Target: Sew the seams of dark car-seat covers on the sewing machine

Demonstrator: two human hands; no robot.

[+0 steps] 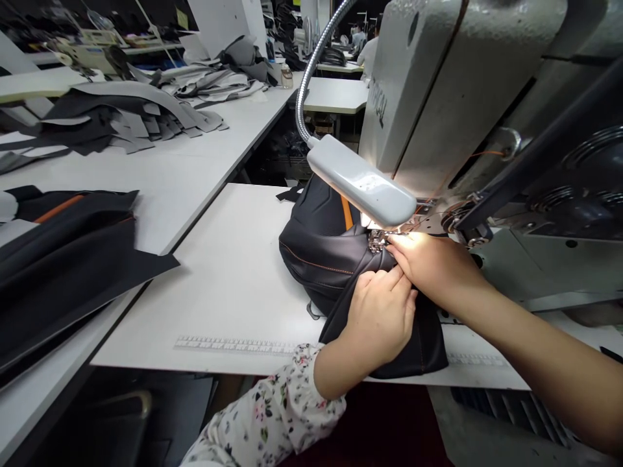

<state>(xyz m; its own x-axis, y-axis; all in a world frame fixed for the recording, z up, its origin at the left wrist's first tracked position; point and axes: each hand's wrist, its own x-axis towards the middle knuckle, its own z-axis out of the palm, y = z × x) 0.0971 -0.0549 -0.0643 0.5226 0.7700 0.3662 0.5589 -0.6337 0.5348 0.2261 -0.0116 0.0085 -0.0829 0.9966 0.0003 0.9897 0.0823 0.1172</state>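
Note:
A black leather-like cover point(321, 253) with orange stitching and an orange strip lies bunched on the white table, partly under the presser foot point(377, 240) of a sewing machine point(438, 84). My left hand point(382, 311) grips a fold of this cover just in front of the foot, fingers curled into it. Right beside the foot, my right hand point(428, 259) pinches the same material, its fingertips close to the needle area. The two hands touch each other. The needle itself is hidden behind the lamp and my fingers.
A lamp point(363, 181) on a bendy metal neck hangs over the foot. Printed ruler markings point(233, 344) run along the front of the table. Black panels point(73, 266) overhang the left table's edge, with grey and black cut pieces point(136, 117) piled behind.

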